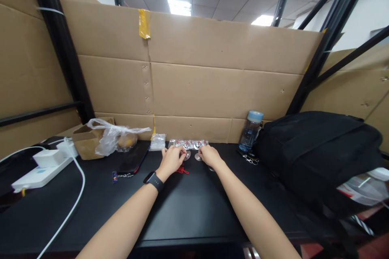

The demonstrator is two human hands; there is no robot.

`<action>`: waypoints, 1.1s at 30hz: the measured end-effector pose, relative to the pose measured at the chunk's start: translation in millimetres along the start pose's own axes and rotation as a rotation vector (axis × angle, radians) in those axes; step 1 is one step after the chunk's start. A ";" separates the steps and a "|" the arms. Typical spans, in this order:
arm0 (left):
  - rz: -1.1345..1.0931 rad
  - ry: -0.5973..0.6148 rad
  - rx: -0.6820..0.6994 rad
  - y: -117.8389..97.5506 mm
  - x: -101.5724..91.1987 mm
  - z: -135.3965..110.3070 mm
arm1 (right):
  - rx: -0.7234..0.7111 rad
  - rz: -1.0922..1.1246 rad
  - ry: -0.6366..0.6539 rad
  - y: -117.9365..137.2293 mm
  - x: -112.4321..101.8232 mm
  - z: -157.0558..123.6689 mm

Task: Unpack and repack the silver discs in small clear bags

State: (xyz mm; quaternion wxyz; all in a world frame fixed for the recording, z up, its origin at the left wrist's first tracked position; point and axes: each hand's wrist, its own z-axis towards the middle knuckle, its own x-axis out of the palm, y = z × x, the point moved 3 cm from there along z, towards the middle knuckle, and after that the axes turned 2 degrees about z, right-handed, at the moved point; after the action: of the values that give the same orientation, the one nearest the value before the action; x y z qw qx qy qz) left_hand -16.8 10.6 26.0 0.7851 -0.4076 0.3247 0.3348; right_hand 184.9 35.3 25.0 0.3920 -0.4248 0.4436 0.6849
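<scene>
Near the back of the black table, my left hand, with a dark watch on its wrist, has its fingers pinched at the edge of a small clear round disc. Just to the right, the closed fingers of my right hand are on a second clear disc. The discs look like suction cups, but they are too small to be sure. Behind both hands lies a row of clear items with red centres. A red cord rests beside my left hand. Another small clear piece lies partly hidden under my right wrist.
Left of my hands are a stack of clear packets, a black pouch, a tied plastic bag and a white power strip. A water bottle, keys and a black backpack stand right. Cardboard closes the back.
</scene>
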 end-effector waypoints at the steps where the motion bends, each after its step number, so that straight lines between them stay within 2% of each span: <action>1: -0.007 -0.001 -0.012 0.0 -0.9 0.7 | -0.006 0.047 -0.011 -0.2 -0.8 -0.6; 3: -0.036 0.005 -0.043 -1.4 -3.3 1.8 | -0.040 0.261 -0.049 -0.1 -3.6 -2.2; 6: -0.127 0.018 -0.112 -3.5 -6.4 3.1 | -0.089 0.679 -0.191 0.8 -9.8 -6.2; 9: -0.261 -0.001 -0.168 -3.7 -5.6 4.4 | -0.065 0.859 -0.298 4.8 -11.2 -12.6; 14: -0.447 -0.055 -0.129 -3.3 5.3 6.7 | 0.043 1.132 -0.166 22.3 -0.8 -24.8; 18: -0.495 -0.034 -0.116 -2.4 13.9 7.1 | 0.110 1.337 -0.070 31.0 1.3 -31.7; 24: -0.492 0.000 -0.060 -6.0 11.1 5.0 | 0.130 1.422 0.048 28.1 -3.9 -35.3; 29: -0.336 0.098 0.174 -10.6 -3.1 4.5 | 0.135 1.453 0.071 28.5 -6.3 -37.7; 31: -0.202 0.121 0.235 -0.8 -10.8 7.3 | 0.115 1.444 0.060 30.1 -7.2 -38.0; 33: -0.020 0.068 0.185 20.2 -21.9 11.4 | 0.137 1.421 0.052 30.1 -7.6 -37.8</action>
State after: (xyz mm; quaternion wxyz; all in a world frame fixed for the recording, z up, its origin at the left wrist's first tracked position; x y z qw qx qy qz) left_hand -42.4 23.7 39.9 0.8111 -0.3476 0.3768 0.2816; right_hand 168.8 -10.5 31.0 -0.1342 -0.0236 0.6643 0.7349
